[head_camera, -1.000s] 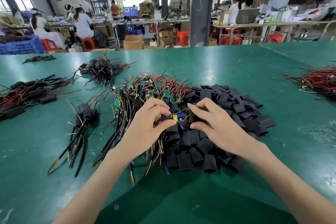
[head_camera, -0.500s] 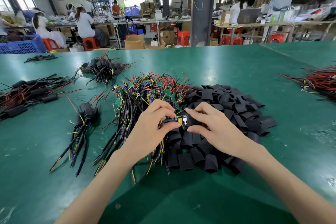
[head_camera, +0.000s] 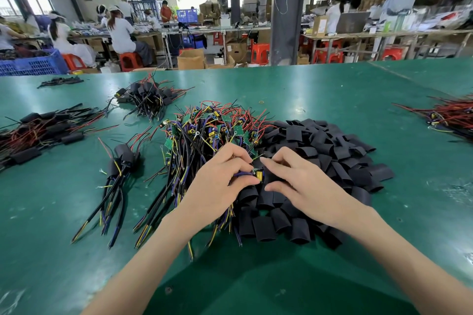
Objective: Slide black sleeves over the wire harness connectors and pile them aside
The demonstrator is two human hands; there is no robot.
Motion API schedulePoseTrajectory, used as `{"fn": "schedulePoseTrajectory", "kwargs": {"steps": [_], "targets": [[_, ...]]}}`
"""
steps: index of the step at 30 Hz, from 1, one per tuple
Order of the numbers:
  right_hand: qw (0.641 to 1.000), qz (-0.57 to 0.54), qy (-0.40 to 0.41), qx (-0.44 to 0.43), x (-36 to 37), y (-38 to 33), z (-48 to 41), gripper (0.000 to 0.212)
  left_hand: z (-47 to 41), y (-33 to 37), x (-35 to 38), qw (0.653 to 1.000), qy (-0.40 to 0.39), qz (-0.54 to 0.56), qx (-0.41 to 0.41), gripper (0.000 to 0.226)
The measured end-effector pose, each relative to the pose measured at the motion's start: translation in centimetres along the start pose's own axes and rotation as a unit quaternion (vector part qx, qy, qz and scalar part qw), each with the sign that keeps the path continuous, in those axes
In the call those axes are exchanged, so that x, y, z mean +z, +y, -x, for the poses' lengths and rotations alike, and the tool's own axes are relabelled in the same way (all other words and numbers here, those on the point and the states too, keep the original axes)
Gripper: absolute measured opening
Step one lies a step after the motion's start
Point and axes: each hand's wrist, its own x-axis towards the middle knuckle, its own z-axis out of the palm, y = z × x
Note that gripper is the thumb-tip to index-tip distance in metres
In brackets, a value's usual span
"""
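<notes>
A heap of bare wire harnesses (head_camera: 204, 130) with small green boards lies in the middle of the green table. To its right spreads a heap of black sleeves (head_camera: 322, 151). My left hand (head_camera: 220, 179) pinches one harness by its yellow connector (head_camera: 259, 174) and purple wires. My right hand (head_camera: 304, 184) holds a black sleeve (head_camera: 271, 176) against that connector; my fingers hide most of the sleeve. A small pile of sleeved harnesses (head_camera: 122, 161) lies to the left.
More sleeved bundles lie at the far left (head_camera: 38, 130) and back left (head_camera: 146, 94). A red-wired bundle (head_camera: 450, 115) sits at the right edge. A blue crate (head_camera: 30, 64) stands beyond the table. People work at benches behind.
Both hands have stayed over the same spot. The right hand has pushed the sleeve further over the connector, so less of the board shows.
</notes>
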Motion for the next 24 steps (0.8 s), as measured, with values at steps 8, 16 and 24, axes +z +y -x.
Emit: {"fn": "schedulePoseTrajectory", "kwargs": {"steps": [8, 16, 24], "targets": [[0.997, -0.077, -0.025, -0.014, -0.5, -0.1, -0.2, 0.047, 0.1, -0.1, 0.4, 1.0, -0.016, 0.013, 0.017, 0.007], [0.998, -0.047, 0.03, -0.013, 0.2, -0.9, -0.1, 0.04, -0.2, 0.3, 0.2, 0.997, 0.021, 0.061, -0.038, 0.004], [0.999, -0.024, 0.036, -0.011, 0.2, -1.0, -0.3, 0.037, -0.4, 0.2, -0.1, 0.996, 0.02, 0.054, -0.063, 0.01]]}}
